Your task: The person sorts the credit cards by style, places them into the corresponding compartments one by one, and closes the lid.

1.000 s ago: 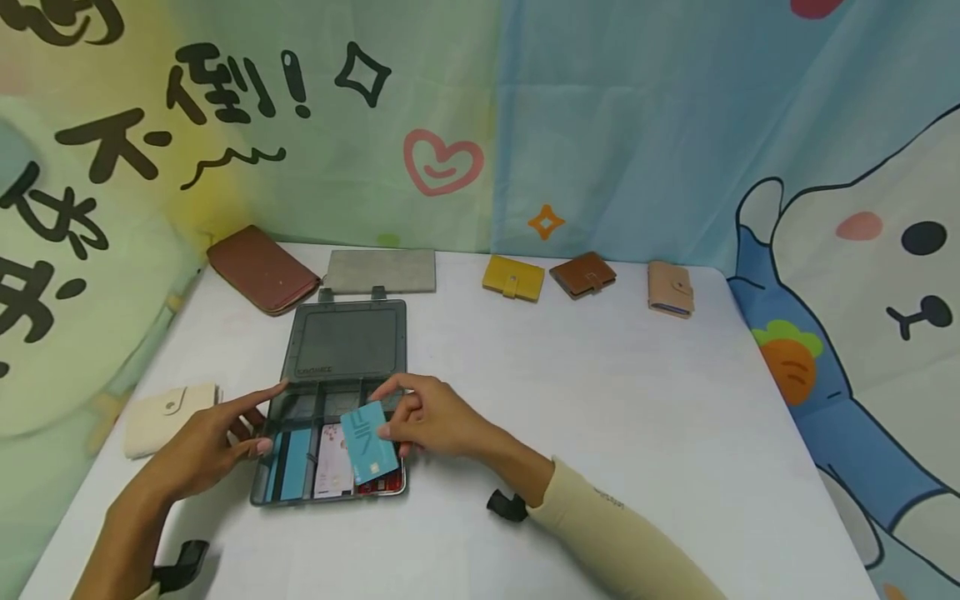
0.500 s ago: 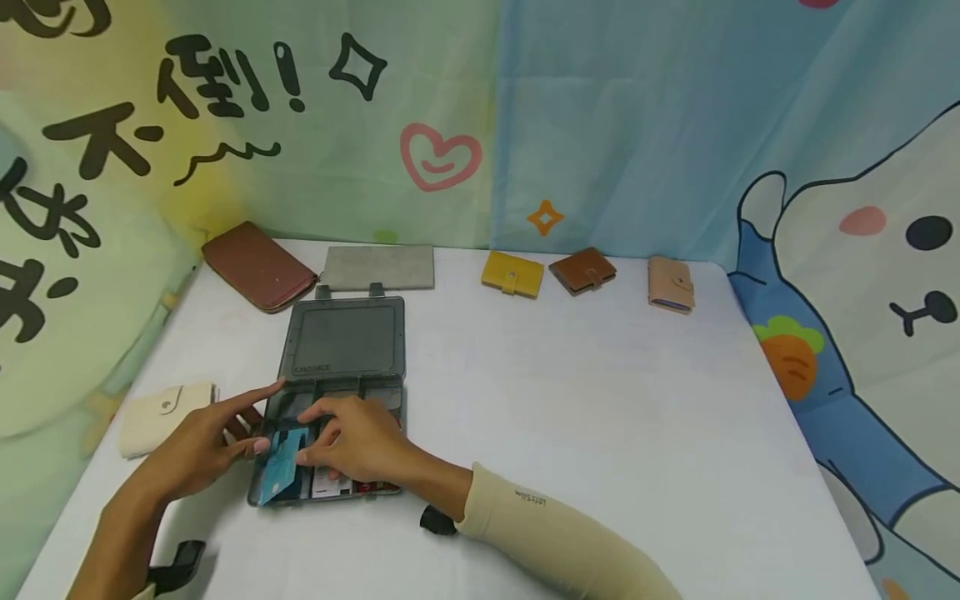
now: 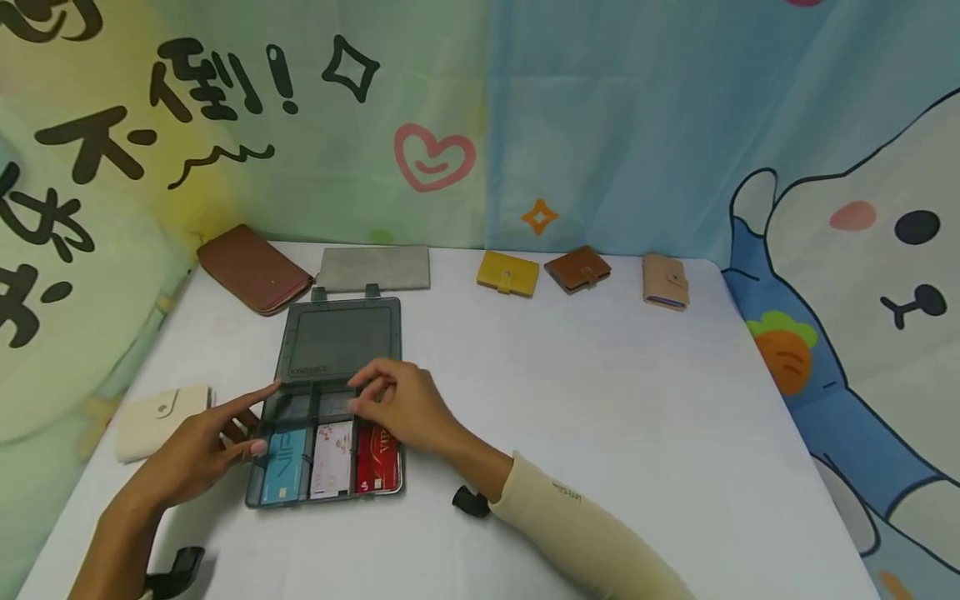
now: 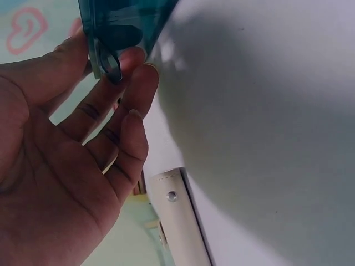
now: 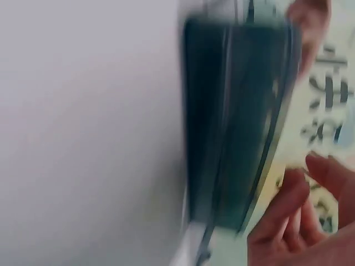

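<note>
A smoky translucent plastic storage box [image 3: 340, 337] lies on the table with its lid folded back. Its front compartments hold a blue card [image 3: 283, 467], a pale pink patterned card [image 3: 332, 458] and a red card [image 3: 378, 463]. My left hand [image 3: 187, 454] holds the box's left edge, index finger stretched toward the hinge side. In the left wrist view, bent fingertips [image 4: 145, 69] meet the box's side. Above the right-hand compartments, my right hand [image 3: 405, 408] has loosely bent fingers with nothing between them; the right wrist view shows them beside the blurred box [image 5: 238, 122].
Behind the box lie a brown zip wallet [image 3: 253, 268] and a flat grey wallet [image 3: 375, 268]. Yellow [image 3: 508, 273], brown [image 3: 577, 268] and beige [image 3: 665, 282] card holders line the back. A cream wallet [image 3: 161, 423] sits left, beside my left hand.
The right hand carried the blue card leftward and laid it in the left front compartment, then drew back right with nothing held. The left hand stayed at the box's edge.
</note>
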`<state>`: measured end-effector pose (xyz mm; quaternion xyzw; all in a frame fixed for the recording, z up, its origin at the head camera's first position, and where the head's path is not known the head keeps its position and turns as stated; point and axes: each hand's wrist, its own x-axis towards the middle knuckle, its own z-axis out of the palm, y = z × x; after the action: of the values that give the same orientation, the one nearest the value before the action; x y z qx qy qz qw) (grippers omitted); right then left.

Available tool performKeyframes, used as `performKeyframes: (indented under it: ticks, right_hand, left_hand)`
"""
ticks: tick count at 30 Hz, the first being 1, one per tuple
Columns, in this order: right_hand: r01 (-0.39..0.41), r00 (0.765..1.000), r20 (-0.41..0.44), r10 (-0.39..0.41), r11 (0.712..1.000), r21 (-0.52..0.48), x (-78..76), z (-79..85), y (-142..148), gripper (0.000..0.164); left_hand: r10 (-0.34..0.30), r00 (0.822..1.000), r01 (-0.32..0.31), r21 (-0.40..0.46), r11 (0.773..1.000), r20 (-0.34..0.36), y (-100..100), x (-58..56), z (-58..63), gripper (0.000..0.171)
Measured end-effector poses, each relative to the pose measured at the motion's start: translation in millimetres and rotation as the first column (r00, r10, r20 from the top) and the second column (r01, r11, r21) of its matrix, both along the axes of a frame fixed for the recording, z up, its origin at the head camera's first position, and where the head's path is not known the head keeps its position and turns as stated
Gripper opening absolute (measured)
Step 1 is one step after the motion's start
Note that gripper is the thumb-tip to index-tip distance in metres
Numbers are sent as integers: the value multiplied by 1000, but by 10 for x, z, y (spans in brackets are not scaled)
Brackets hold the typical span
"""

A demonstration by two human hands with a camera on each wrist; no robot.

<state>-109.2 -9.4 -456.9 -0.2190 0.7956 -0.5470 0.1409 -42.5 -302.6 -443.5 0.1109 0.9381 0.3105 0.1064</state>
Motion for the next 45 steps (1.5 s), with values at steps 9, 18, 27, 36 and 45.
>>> performKeyframes:
  ticks: [9,18,27,36,45]
  right_hand:
    - [239,948,199,-247,969,63,-484,-197,248,49]
    - [309,852,488,-189,934,-180,-613,-221,197,48]
    - [311,869,479,-125,890,-332,-725,-220,266,34]
    - [251,921,374,-105,897,-365,-834,-37,366,32]
    - [158,959,272,-75,941,-300,-792,59,531,27]
  left_hand:
    - [54,998,-55,-13,998,-35,-26,157,-50,74]
    - [44,996,-30,177,984,-73,-5,293,-159,82]
    - [43,999,-33,310,950,-24,125,267,-238,83]
    - [135,990,-119,344,931,-25,337,139,-240,87]
    - [136,989,-147,458,876,58,332,77,-266,63]
